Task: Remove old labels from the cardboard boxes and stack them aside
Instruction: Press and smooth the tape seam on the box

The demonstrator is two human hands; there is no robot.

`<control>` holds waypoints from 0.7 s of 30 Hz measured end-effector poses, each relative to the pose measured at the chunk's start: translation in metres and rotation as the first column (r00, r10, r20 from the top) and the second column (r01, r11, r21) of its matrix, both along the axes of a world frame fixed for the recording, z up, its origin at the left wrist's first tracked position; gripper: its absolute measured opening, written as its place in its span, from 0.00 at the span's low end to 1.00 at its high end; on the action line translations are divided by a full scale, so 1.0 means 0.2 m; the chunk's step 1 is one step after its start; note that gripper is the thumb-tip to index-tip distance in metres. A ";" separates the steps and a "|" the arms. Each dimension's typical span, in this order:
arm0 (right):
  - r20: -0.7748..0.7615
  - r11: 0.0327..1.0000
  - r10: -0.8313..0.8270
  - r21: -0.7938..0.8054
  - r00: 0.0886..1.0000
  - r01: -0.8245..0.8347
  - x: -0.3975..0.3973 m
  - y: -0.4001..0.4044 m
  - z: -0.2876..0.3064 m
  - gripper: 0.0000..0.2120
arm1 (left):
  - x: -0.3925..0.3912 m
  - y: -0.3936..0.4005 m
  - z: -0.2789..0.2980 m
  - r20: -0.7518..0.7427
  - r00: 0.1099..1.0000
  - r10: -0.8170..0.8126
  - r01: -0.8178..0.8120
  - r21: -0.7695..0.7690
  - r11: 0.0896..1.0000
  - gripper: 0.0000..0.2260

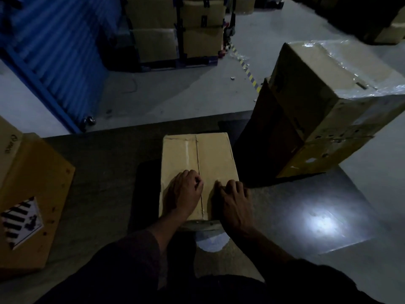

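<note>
A small cardboard box (198, 172) sits in the middle of the view on a dark surface, just in front of the person. Its top is pale tan, closed, with a straight seam running away from the person down the middle where the two flaps meet. A faint strip of clear tape shows along the left of that seam near the far end. No label shows on the top face.

Both hands rest on the near half of the box top. The left hand (186, 191) lies left of the seam, its fingers (196, 178) curled down with the tips at the seam line. The right hand (235, 200) lies right of the seam, fingers (228, 185) bent and the tips pressed to the cardboard. Whether either hand pinches tape or merely presses, the dim light does not let one tell.

To the left stands a larger box (32, 194) bearing a diamond label (20, 222) with black and white stripes. To the right, two big boxes (324, 106) are stacked askew, the upper one partly under clear plastic wrap. Farther off, a pallet of boxes (175, 31) stands on the grey floor (175, 95) beside a blue ribbed wall (54, 51).
</note>
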State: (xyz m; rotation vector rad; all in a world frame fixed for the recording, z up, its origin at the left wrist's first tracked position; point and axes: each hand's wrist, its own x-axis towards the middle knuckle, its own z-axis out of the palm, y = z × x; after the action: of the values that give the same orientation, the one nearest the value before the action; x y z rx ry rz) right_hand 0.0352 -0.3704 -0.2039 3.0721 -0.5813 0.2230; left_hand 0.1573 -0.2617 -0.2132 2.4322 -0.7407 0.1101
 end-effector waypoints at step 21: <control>-0.055 0.999 -0.036 0.006 0.998 0.036 0.07 -0.04 0.01 0.25 | 0.00 -0.01 0.00 -0.027 1.000 0.000 0.000 0.021 1.000 0.05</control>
State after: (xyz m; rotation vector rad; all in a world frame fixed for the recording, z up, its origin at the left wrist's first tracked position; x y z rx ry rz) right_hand 0.0497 -0.3775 -0.2027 3.0601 -0.6357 0.1364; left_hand 0.1573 -0.2632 -0.2136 2.4484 -0.7332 0.0698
